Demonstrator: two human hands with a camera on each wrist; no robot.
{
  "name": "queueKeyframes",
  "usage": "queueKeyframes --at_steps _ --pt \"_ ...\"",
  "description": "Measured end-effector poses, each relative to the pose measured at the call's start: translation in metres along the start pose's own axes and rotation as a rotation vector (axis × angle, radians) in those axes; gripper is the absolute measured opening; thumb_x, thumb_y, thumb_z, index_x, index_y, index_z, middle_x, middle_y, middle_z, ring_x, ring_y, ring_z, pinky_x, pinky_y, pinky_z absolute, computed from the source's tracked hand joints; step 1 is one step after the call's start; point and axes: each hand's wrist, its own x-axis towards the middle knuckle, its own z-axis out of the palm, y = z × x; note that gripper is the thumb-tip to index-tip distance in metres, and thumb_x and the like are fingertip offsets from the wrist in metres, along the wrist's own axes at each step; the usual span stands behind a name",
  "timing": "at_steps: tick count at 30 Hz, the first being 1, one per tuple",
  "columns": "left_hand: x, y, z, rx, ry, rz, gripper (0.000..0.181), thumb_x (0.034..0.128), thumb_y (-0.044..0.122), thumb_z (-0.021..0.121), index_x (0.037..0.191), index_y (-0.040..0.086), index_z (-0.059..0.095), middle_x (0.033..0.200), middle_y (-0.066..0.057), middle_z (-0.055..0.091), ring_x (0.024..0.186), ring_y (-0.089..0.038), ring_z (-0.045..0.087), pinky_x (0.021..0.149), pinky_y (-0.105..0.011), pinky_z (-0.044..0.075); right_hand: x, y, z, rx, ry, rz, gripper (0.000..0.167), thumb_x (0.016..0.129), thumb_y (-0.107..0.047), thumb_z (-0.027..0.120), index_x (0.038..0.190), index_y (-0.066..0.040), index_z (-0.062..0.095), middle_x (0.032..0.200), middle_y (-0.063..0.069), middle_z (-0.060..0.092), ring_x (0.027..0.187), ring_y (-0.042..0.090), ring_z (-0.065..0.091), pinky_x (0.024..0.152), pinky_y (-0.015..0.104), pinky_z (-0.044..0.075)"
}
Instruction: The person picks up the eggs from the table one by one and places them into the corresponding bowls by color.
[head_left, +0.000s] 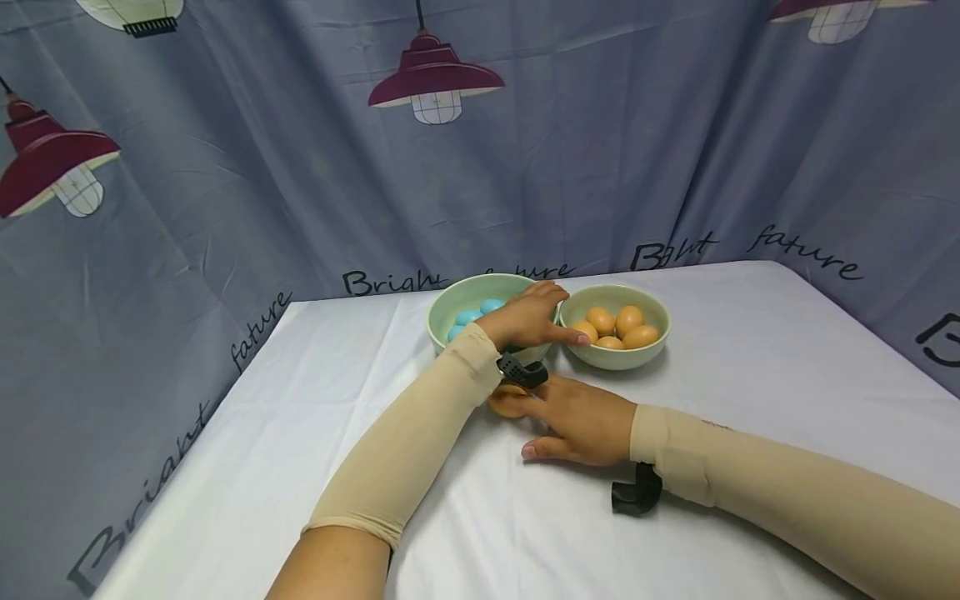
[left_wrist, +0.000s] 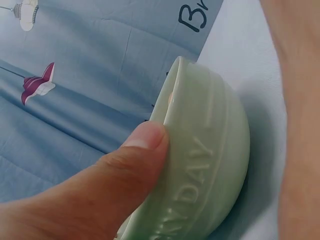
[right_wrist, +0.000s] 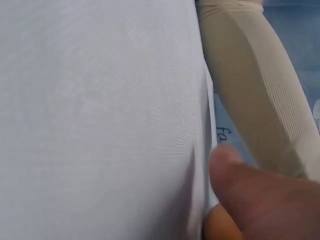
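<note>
My left hand (head_left: 528,319) reaches across the left green bowl (head_left: 437,310), which has several blue eggs (head_left: 492,306) in it. Its thumb rests at the rim of the right green bowl (left_wrist: 200,135), seen close up in the left wrist view; its other fingertips are over the spot where the bowls meet. Several orange eggs (head_left: 628,319) lie in that right bowl. Nearer the front, my right hand (head_left: 585,421) has its fingers around another orange egg (head_left: 507,403) low at the white cloth. The left wrist partly covers this egg, and the thumb sticks out beside it.
White cloth (head_left: 360,358) covers the table. Behind it hangs a blue-grey curtain (head_left: 570,167) printed with lamps and lettering. A black band (head_left: 522,372) sits on the left wrist and a black mount (head_left: 637,490) on the right; the left forearm crosses in front of the right fingers.
</note>
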Motion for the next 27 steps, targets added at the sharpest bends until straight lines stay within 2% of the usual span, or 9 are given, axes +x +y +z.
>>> queueKeyframes --at_steps 7,11,14,18,22,27 --pt "0.001 0.0 -0.001 0.012 0.021 0.016 0.096 0.0933 0.065 0.071 0.163 0.008 0.037 0.173 -0.008 0.03 0.166 -0.023 0.014 0.135 -0.042 0.018 0.002 0.009 0.001 0.052 0.135 0.013 0.047 0.1 -0.026 0.073 0.146 -0.028 0.063 0.145 0.001 0.065 0.134 0.026 0.06 0.112 0.049 0.05" --pt "0.001 -0.001 0.0 0.016 0.03 0.017 0.095 0.0931 0.065 0.071 0.162 0.008 0.039 0.172 -0.007 0.032 0.165 -0.023 0.016 0.134 -0.04 0.019 -0.001 0.015 -0.005 0.054 0.152 0.002 0.041 0.097 -0.018 0.076 0.138 -0.026 0.071 0.126 -0.004 0.073 0.117 0.02 0.065 0.103 0.042 0.053" --pt "0.001 -0.001 0.001 0.018 0.032 0.019 0.094 0.093 0.065 0.072 0.162 0.008 0.04 0.171 -0.007 0.033 0.165 -0.023 0.018 0.134 -0.04 0.02 -0.004 0.018 -0.016 0.065 0.107 -0.044 0.04 0.095 -0.014 0.078 0.133 -0.023 0.073 0.118 -0.01 0.075 0.107 0.014 0.066 0.096 0.036 0.055" --pt "0.0 -0.002 0.001 0.013 0.033 0.027 0.094 0.0934 0.063 0.072 0.162 0.007 0.039 0.172 -0.007 0.032 0.165 -0.024 0.018 0.134 -0.041 0.021 -0.009 0.021 -0.036 0.15 -0.011 -0.095 0.039 0.092 -0.006 0.078 0.128 -0.021 0.074 0.114 -0.014 0.076 0.103 0.005 0.067 0.092 0.031 0.057" --pt "-0.001 -0.002 0.001 0.007 0.03 0.028 0.095 0.094 0.064 0.071 0.162 0.007 0.038 0.173 -0.008 0.03 0.165 -0.024 0.015 0.134 -0.042 0.02 -0.015 0.026 -0.05 0.24 -0.129 -0.033 0.038 0.092 -0.012 0.08 0.128 -0.024 0.076 0.108 -0.018 0.075 0.097 -0.002 0.066 0.09 0.029 0.059" --pt "0.0 -0.002 0.002 0.009 0.024 0.027 0.095 0.094 0.065 0.071 0.163 0.008 0.038 0.173 -0.007 0.029 0.166 -0.024 0.014 0.134 -0.042 0.02 -0.018 0.036 -0.054 0.371 -0.203 0.024 0.04 0.09 -0.012 0.082 0.128 -0.025 0.077 0.108 -0.018 0.076 0.101 -0.001 0.069 0.094 0.029 0.061"
